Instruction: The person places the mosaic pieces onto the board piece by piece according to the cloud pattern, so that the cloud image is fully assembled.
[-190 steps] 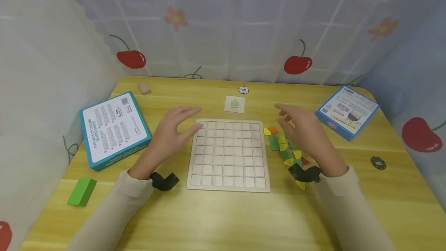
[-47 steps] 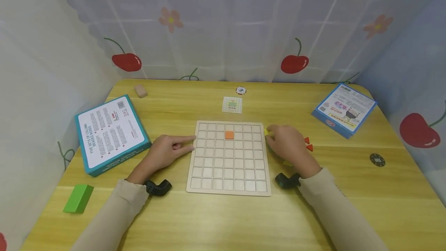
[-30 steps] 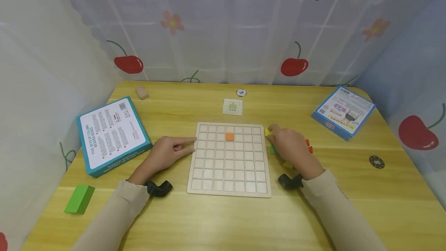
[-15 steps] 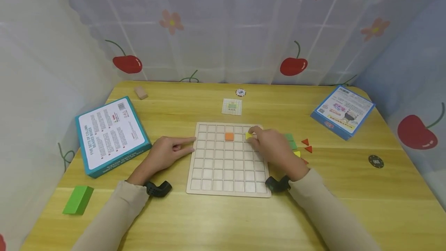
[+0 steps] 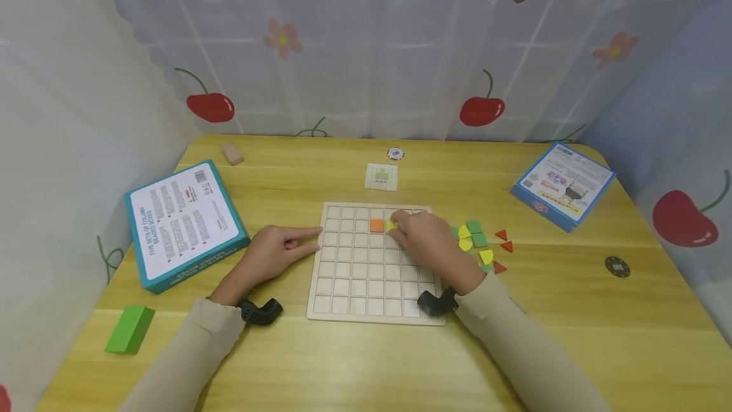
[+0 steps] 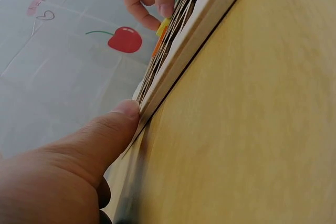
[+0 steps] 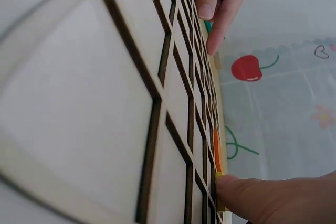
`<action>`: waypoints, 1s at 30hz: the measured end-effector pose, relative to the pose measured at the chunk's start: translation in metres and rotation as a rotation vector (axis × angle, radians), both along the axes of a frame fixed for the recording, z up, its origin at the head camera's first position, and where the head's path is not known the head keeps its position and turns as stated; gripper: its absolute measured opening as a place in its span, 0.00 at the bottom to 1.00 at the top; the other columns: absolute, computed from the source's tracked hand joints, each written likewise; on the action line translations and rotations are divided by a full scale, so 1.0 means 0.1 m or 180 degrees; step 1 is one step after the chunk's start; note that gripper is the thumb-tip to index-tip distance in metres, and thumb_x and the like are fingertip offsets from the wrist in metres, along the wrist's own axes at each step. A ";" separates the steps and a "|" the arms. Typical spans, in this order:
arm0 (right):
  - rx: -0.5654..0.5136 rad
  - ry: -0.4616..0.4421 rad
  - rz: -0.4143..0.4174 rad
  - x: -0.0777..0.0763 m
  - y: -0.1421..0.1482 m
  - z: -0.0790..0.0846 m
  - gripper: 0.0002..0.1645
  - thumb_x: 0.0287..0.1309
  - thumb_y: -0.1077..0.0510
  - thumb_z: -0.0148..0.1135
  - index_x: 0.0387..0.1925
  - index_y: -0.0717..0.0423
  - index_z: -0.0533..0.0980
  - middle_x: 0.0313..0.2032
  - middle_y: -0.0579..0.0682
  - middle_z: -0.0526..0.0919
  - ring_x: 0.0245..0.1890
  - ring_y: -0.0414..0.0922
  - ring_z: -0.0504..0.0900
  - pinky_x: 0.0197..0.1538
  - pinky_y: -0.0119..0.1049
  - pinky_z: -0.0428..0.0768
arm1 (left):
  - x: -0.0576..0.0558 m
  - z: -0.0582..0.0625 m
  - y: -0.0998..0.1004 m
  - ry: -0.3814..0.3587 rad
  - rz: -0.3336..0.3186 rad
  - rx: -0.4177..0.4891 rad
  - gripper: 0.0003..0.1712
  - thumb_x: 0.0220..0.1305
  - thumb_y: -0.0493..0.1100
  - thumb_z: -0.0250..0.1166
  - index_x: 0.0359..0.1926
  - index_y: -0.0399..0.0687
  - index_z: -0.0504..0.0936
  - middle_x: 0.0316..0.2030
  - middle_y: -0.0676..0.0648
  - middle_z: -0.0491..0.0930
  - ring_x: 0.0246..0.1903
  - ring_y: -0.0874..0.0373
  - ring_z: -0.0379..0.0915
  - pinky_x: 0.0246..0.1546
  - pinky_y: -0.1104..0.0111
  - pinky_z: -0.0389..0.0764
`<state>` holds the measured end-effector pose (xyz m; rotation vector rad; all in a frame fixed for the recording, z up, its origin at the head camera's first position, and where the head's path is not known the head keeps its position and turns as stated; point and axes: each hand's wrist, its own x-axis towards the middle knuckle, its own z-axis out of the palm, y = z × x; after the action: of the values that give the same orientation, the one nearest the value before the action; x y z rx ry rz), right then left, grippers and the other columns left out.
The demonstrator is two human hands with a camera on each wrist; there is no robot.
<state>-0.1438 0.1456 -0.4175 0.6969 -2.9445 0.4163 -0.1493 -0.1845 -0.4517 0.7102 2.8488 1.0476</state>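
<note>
A wooden grid board lies mid-table. An orange square tile sits in a cell of its second row from the far side. In the cell just right of that tile, my right hand pinches a yellow quarter-circle tile, partly covered by my fingers. The left wrist view also shows the yellow tile at those fingertips. Against the board's left edge, my left hand rests its straight index finger and thumb. To the right lie loose tiles: green squares, yellow quarter-circles and red triangles.
Behind the board are a printed pattern card and a white chip. A teal box and a green block stand left, with a small wooden block farther back. A blue box and a black chip are right.
My right hand has carried the yellow tile left from the loose tiles onto the board, beside the orange tile. Earlier, the orange tile came onto the board and my left hand reached its edge.
</note>
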 end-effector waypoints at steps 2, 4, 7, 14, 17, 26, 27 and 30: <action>-0.0054 -0.0006 -0.0030 0.00 0.00 -0.01 0.14 0.69 0.53 0.66 0.51 0.56 0.83 0.25 0.45 0.82 0.23 0.40 0.74 0.26 0.35 0.73 | 0.00 0.00 0.00 -0.0005 0.0009 0.0006 0.21 0.67 0.59 0.69 0.59 0.67 0.86 0.14 0.58 0.62 0.16 0.65 0.53 0.21 0.69 0.60; -0.0123 -0.0020 -0.0055 -0.01 0.00 -0.02 0.14 0.69 0.53 0.66 0.50 0.56 0.84 0.21 0.43 0.77 0.22 0.40 0.72 0.24 0.34 0.69 | 0.01 0.00 -0.01 -0.0014 0.0018 0.0016 0.21 0.67 0.59 0.69 0.59 0.67 0.86 0.14 0.58 0.61 0.16 0.65 0.53 0.21 0.69 0.60; -0.0204 -0.0040 -0.0080 -0.01 0.00 -0.03 0.14 0.69 0.53 0.67 0.51 0.56 0.84 0.17 0.39 0.71 0.20 0.38 0.70 0.22 0.33 0.66 | 0.01 0.00 -0.01 -0.0026 0.0028 0.0011 0.21 0.67 0.59 0.69 0.59 0.67 0.86 0.14 0.58 0.62 0.16 0.65 0.53 0.21 0.69 0.60; -0.0251 -0.0140 -0.0068 -0.01 0.04 -0.04 0.19 0.69 0.51 0.66 0.56 0.54 0.84 0.22 0.42 0.80 0.23 0.40 0.73 0.23 0.34 0.68 | 0.01 0.00 0.00 -0.0044 0.0060 -0.0020 0.21 0.67 0.59 0.69 0.59 0.67 0.86 0.14 0.58 0.62 0.16 0.65 0.53 0.20 0.69 0.60; -0.0278 -0.0242 -0.0170 0.00 0.11 -0.02 0.20 0.69 0.50 0.65 0.58 0.51 0.83 0.26 0.46 0.84 0.25 0.42 0.77 0.26 0.37 0.70 | 0.01 0.00 0.00 -0.0053 0.0053 -0.0030 0.21 0.68 0.59 0.69 0.59 0.67 0.86 0.14 0.58 0.62 0.16 0.65 0.53 0.21 0.69 0.60; -0.0495 -0.0393 -0.0481 0.00 0.64 0.16 0.20 0.69 0.52 0.66 0.60 0.49 0.83 0.17 0.44 0.70 0.17 0.43 0.67 0.23 0.38 0.65 | 0.01 0.02 0.01 -0.0123 0.0073 -0.0038 0.20 0.68 0.58 0.69 0.59 0.68 0.86 0.14 0.58 0.62 0.16 0.65 0.53 0.21 0.69 0.60; -0.0525 -0.0432 -0.0487 0.00 0.73 0.18 0.20 0.70 0.52 0.66 0.60 0.50 0.82 0.18 0.45 0.71 0.16 0.43 0.68 0.23 0.38 0.66 | 0.01 0.02 0.01 -0.0121 0.0071 -0.0038 0.20 0.68 0.58 0.69 0.59 0.68 0.86 0.14 0.58 0.62 0.16 0.65 0.53 0.21 0.69 0.60; -0.0514 -0.0506 -0.0510 0.00 0.97 0.20 0.19 0.71 0.53 0.64 0.60 0.50 0.82 0.18 0.45 0.71 0.17 0.43 0.68 0.23 0.39 0.67 | 0.01 0.01 0.01 -0.0097 0.0065 -0.0040 0.20 0.68 0.58 0.69 0.59 0.67 0.86 0.14 0.58 0.62 0.16 0.65 0.53 0.21 0.69 0.60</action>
<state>-0.1443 0.2429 -0.3972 0.4236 -3.0377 0.7149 -0.1484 -0.1833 -0.4502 0.6599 2.8403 1.0330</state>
